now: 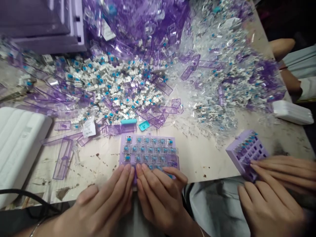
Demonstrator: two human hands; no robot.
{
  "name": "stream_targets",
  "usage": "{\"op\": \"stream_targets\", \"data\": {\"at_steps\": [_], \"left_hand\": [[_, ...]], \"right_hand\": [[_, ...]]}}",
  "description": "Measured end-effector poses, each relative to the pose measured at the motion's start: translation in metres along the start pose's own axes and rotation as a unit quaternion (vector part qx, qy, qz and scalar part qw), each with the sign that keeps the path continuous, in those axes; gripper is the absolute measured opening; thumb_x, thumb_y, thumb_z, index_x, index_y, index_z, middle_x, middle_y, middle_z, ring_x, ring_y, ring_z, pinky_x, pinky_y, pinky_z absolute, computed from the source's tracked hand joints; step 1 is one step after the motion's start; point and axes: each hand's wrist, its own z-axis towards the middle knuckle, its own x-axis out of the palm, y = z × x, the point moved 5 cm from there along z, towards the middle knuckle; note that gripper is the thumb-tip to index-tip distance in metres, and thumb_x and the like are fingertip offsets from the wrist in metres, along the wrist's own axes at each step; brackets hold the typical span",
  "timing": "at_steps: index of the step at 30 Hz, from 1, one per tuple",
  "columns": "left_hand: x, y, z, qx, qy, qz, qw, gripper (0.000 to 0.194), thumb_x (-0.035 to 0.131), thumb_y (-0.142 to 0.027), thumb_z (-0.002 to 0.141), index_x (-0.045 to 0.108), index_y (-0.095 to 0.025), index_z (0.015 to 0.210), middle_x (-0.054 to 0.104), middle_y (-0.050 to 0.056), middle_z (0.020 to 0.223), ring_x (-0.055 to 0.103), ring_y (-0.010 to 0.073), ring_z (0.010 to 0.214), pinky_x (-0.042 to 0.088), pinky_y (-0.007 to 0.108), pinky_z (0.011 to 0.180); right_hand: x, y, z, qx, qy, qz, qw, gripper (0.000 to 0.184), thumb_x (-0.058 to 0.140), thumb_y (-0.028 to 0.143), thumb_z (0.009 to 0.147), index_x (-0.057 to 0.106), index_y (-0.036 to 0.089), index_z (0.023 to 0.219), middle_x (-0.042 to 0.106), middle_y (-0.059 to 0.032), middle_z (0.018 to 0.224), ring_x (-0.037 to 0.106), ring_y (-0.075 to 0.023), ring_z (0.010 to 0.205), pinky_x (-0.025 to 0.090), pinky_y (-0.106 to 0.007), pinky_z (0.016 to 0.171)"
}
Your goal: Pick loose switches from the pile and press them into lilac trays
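In the head view, the person's left hand (108, 194) and right hand (160, 194) sit side by side at the near edge of a lilac board (133, 139), which lies at the front edge of the worktop (197, 158). The fingertips of both hands touch the board's near side, the two index fingers almost meeting; each hand's fingers lie close together and bent, but the undersides are hidden, so whether either hand is clamped on the board cannot be told. Rows of clear-topped switches with blue centres (146, 149) fill the board, and a translucent purple cap (174, 160) sits at its right side. Just beyond the board lie a teal bar (128, 121) and a small teal cap (144, 125), with a crumpled white label (89, 126) to their left. Behind them spreads a heap of loose switches (116, 85) mixed with translucent purple pieces; a paler heap (222, 92) stretches to the right. Lilac cases (54, 42) stand at the upper left, and a ribbed white object (22, 148) lies at the left edge near a black cable (24, 192). To the right, a co-worker's hands (269, 197) touch another lilac board (235, 151), partly filled with switches and tilted.
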Motion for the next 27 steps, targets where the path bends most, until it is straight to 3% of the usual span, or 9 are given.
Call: {"op": "stream_targets", "data": {"at_steps": [5,11,17,21,23,25,27], "left_hand": [[0.001,-0.002,0.003,-0.024,-0.011,0.029,0.999,0.031,0.042,-0.015,0.096,0.06,-0.002,0.118,0.057,0.018,0.131,0.044,0.0304,0.133,0.03,0.039,0.115],[0.0,-0.004,0.01,-0.011,-0.046,0.107,0.993,0.029,0.042,-0.019,0.097,0.067,-0.008,0.107,0.069,0.01,0.113,0.063,0.0213,0.109,0.031,0.035,0.112],[0.002,0.003,0.014,-0.058,-0.112,0.07,0.989,0.023,0.048,-0.018,0.093,0.068,-0.011,0.101,0.071,0.006,0.105,0.06,0.0164,0.104,0.032,0.031,0.104],[-0.002,0.008,0.017,-0.081,-0.15,0.007,0.985,0.021,0.051,-0.015,0.09,0.068,-0.008,0.101,0.072,0.006,0.099,0.061,0.0159,0.1,0.038,0.029,0.092],[-0.005,0.008,0.017,-0.065,-0.161,-0.019,0.985,0.022,0.053,-0.014,0.089,0.068,-0.008,0.104,0.073,0.006,0.101,0.06,0.0149,0.104,0.036,0.028,0.094],[-0.005,0.005,0.016,-0.036,-0.155,-0.011,0.987,0.025,0.055,-0.015,0.088,0.067,-0.009,0.109,0.072,0.004,0.107,0.059,0.0138,0.108,0.033,0.027,0.1],[-0.001,0.003,0.014,-0.021,-0.137,0.01,0.99,0.028,0.057,-0.017,0.087,0.066,-0.011,0.113,0.07,0.003,0.114,0.058,0.0127,0.109,0.031,0.026,0.103]], "right_hand": [[0.003,0.005,0.0,0.041,-0.054,0.02,0.998,0.023,0.046,0.012,0.097,0.069,0.011,0.094,0.076,-0.0061,0.09,0.062,-0.0145,0.084,0.035,-0.037,0.083],[0.007,0.005,0.0,0.033,-0.089,0.046,0.994,0.026,0.046,0.01,0.096,0.068,0.012,0.083,0.076,-0.0073,0.085,0.063,-0.0155,0.081,0.035,-0.037,0.083],[-0.001,-0.005,0.006,0.033,-0.052,0.095,0.994,0.021,0.048,0.013,0.095,0.069,0.012,0.093,0.074,-0.0054,0.087,0.063,-0.0159,0.082,0.036,-0.036,0.085],[-0.019,-0.018,0.038,0.023,0.042,0.159,0.986,0.023,0.045,0.014,0.096,0.068,0.016,0.092,0.066,-0.0003,0.078,0.058,-0.0139,0.078,0.04,-0.032,0.079],[-0.026,-0.022,0.065,-0.003,0.039,0.164,0.986,0.022,0.046,0.014,0.096,0.066,0.016,0.088,0.065,-0.0008,0.076,0.056,-0.0142,0.076,0.04,-0.03,0.074],[-0.02,-0.026,0.097,-0.016,0.025,0.157,0.987,0.023,0.046,0.017,0.097,0.064,0.016,0.084,0.064,-0.0014,0.076,0.055,-0.0148,0.075,0.04,-0.03,0.072],[0.001,-0.031,0.126,0.0,0.053,0.138,0.989,0.022,0.047,0.022,0.098,0.063,0.016,0.084,0.065,-0.0025,0.081,0.055,-0.016,0.08,0.041,-0.031,0.076]]}}
